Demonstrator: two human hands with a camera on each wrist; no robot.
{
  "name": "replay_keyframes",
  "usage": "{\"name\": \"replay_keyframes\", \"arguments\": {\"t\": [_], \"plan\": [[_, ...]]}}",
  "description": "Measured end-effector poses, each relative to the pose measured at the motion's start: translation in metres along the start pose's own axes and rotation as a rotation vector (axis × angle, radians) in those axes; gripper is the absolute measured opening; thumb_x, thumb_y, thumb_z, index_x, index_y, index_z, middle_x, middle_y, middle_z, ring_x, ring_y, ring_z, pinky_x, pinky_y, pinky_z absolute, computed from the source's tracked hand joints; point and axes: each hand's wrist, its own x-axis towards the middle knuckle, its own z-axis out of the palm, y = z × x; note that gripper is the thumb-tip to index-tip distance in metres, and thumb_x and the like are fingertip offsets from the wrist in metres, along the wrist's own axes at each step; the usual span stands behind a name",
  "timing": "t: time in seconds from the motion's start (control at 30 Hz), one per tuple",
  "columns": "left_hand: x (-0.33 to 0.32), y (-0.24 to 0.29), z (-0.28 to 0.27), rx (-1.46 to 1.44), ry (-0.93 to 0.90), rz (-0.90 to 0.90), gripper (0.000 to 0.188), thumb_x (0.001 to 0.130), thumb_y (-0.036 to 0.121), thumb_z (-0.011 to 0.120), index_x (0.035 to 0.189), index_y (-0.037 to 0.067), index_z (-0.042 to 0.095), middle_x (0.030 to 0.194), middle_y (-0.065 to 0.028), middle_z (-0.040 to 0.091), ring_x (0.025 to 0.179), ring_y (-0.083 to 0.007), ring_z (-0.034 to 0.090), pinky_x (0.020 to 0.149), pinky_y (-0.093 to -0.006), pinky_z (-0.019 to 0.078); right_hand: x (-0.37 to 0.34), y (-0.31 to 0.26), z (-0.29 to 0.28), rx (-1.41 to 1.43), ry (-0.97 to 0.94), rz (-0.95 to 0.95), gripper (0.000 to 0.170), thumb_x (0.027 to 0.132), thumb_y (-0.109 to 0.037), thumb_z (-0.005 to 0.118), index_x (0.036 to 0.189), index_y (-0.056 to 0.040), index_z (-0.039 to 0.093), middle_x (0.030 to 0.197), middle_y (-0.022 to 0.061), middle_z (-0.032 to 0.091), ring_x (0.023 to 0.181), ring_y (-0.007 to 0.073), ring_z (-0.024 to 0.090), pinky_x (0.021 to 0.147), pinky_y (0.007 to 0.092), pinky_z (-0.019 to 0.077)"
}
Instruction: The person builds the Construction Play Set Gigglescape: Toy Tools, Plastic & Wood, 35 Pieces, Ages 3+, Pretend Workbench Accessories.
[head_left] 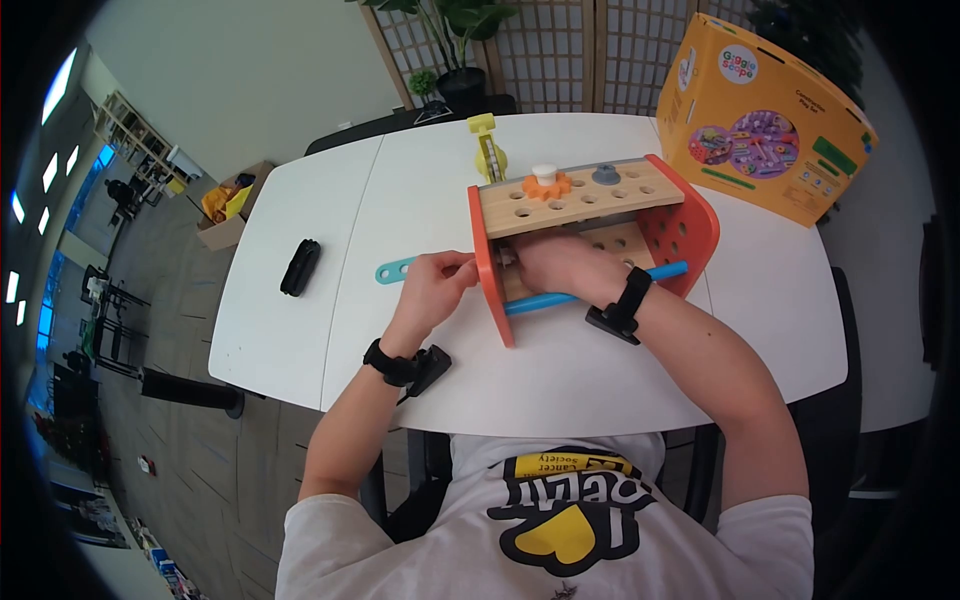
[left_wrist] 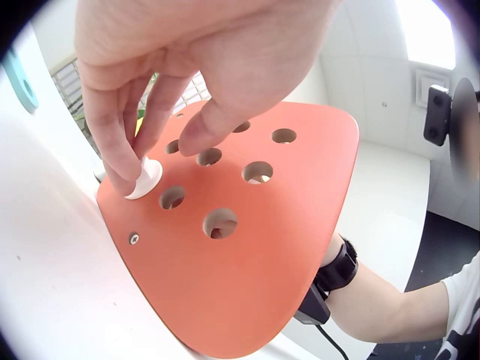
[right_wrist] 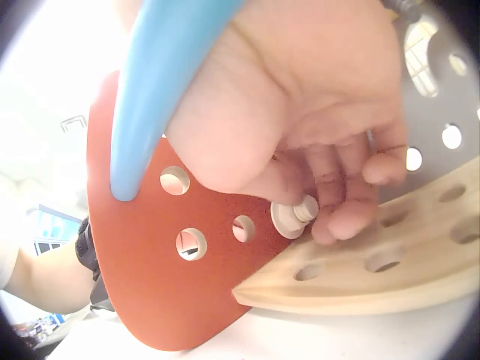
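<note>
In the head view, the toy workbench (head_left: 580, 200) has red-orange end panels, a wooden top and a blue bar. My left hand (head_left: 432, 292) is at the outside of its left panel (left_wrist: 262, 277). There, the fingertips hold the round head of a white toy bolt (left_wrist: 148, 180), while the thumb sits apart over the holes. My right hand (head_left: 560, 262) reaches inside the bench, under the top. With thumb and fingers it pinches a white ridged nut (right_wrist: 289, 219) against the same panel's inner face, just above the wooden shelf (right_wrist: 360, 266).
A teal strip with holes (head_left: 393, 270) lies left of the bench. An orange gear (head_left: 547, 187) and a grey knob (head_left: 606, 174) are on the top. Behind stands a yellow tool (head_left: 488, 150); a large orange box (head_left: 765, 120) is at the right, a black case (head_left: 300, 268) at the left.
</note>
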Motion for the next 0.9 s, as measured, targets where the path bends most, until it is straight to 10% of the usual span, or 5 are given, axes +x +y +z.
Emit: {"name": "replay_keyframes", "arguments": {"t": [0.9], "plan": [[0.001, -0.001, 0.0, 0.026, -0.009, -0.011, 0.033, 0.097, 0.017, 0.062, 0.117, -0.008, 0.073, 0.09, -0.0116, 0.075, 0.085, -0.0165, 0.068, 0.08, -0.0301, 0.0537, 0.007, 0.003, 0.003, -0.056, -0.052, 0.003, 0.027, 0.09, -0.003, 0.06, 0.116, -0.0051, 0.066, 0.117, 0.0168, 0.07, 0.112, 0.0356, 0.067, 0.093, 0.0432, 0.0563]]}}
